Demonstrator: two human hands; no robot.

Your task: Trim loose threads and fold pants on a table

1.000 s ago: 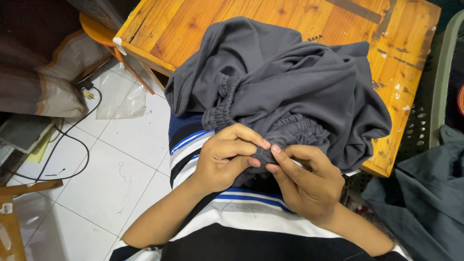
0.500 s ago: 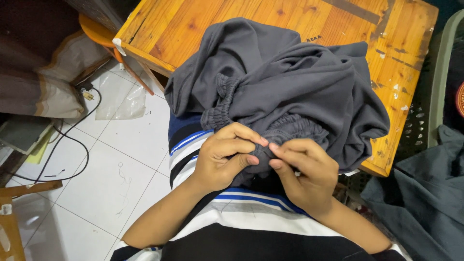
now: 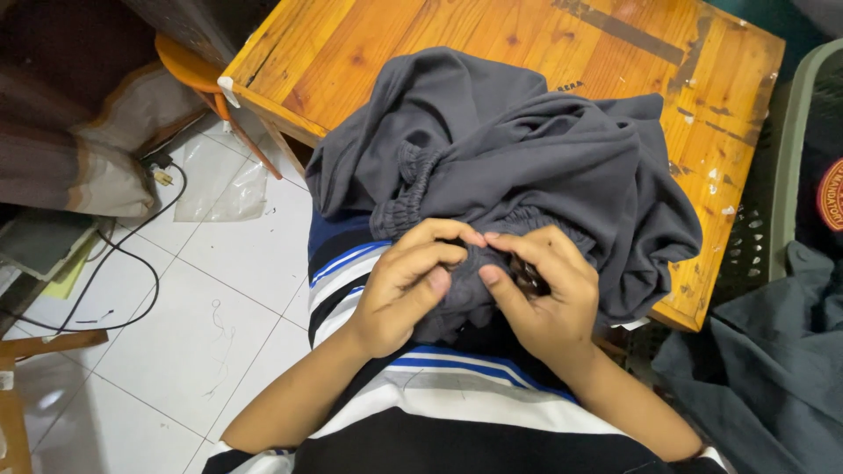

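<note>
While the dark grey gathered fabric garment (image 3: 518, 167) lies heaped on the orange wooden surface (image 3: 421, 44) and spills over its near edge, we pinch its elastic hem with both hands, left hand (image 3: 408, 285) and right hand (image 3: 540, 294) fingertip to fingertip, above our striped shirt (image 3: 457, 395).

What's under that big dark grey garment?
The grey garment lies bunched on a wooden table, its gathered edge hanging over the person's lap, pinched by the left hand and right hand. The tabletop beneath the cloth is covered, so anything there is hidden.
</note>
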